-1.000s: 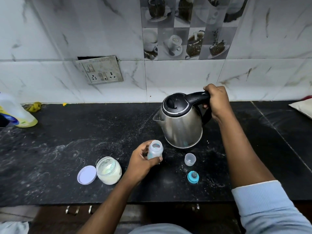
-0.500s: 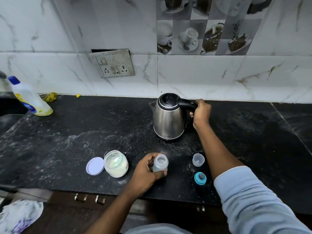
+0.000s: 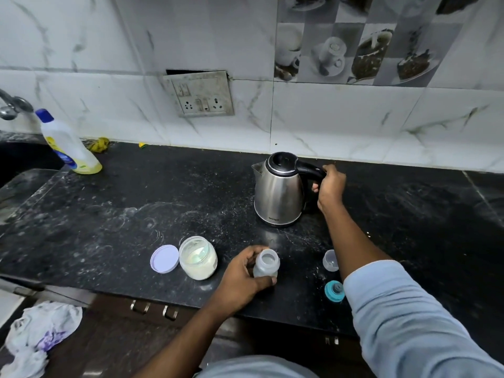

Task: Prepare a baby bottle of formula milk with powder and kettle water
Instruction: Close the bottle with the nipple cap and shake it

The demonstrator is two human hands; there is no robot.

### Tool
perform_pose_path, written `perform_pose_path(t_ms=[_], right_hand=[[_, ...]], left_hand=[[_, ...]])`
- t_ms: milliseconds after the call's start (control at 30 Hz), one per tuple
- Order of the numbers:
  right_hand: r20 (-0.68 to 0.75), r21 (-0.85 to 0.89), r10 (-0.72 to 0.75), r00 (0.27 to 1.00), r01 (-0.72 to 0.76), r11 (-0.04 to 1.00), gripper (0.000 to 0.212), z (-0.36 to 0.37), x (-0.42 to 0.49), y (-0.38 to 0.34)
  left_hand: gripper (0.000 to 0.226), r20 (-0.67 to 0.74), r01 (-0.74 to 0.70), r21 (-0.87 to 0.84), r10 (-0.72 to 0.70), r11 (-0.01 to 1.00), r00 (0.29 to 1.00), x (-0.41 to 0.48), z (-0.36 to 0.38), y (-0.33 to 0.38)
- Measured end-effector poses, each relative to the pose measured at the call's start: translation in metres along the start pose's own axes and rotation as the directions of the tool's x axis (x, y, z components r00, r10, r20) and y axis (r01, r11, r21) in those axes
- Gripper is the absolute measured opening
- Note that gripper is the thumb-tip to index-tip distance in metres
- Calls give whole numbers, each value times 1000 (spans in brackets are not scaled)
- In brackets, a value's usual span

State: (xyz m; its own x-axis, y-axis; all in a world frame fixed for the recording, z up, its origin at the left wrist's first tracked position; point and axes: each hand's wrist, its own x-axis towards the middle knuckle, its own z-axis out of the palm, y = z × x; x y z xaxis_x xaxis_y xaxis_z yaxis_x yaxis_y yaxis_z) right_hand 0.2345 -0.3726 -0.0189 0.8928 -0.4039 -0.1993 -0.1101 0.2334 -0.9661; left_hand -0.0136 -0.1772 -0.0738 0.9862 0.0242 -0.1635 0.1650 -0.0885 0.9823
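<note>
Bottle: upright on the surface.
Left hand: fingers curled round the bottle.
Right hand: arm stretched forward, fingers round the kettle handle.

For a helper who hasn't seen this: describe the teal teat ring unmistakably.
Start at the front edge of the black counter, right of the baby bottle. The teat ring lies nearer than the clear cap; only it is teal.
</note>
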Motion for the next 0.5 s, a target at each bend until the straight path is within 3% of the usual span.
perform_pose_path(t_ms=[133, 200, 300, 367, 500], right_hand=[[104, -41, 12, 994, -8, 999, 33, -11, -4, -9], [139, -136, -50, 989, 69, 988, 38, -23, -6, -14], [104, -422, -251, 962, 271, 865, 27, -58, -28, -20], [91, -517, -331, 939, 329, 790, 15, -89, -54, -18], [142, -648, -275, 951, 300, 700, 7, -152, -105, -3]], left_hand=[[57, 26, 9, -3, -9, 1000, 1000, 2, 1, 2], [57, 38, 5, -6, -5, 1000, 999, 3, 2, 4], [59, 43, -2, -7, 2, 1000, 999, 6, 4, 7], [58, 48, -3, -7, 3, 1000, 999, 8, 5, 10], [58, 59, 4, -31, -2, 1000, 998, 11, 10, 13]])
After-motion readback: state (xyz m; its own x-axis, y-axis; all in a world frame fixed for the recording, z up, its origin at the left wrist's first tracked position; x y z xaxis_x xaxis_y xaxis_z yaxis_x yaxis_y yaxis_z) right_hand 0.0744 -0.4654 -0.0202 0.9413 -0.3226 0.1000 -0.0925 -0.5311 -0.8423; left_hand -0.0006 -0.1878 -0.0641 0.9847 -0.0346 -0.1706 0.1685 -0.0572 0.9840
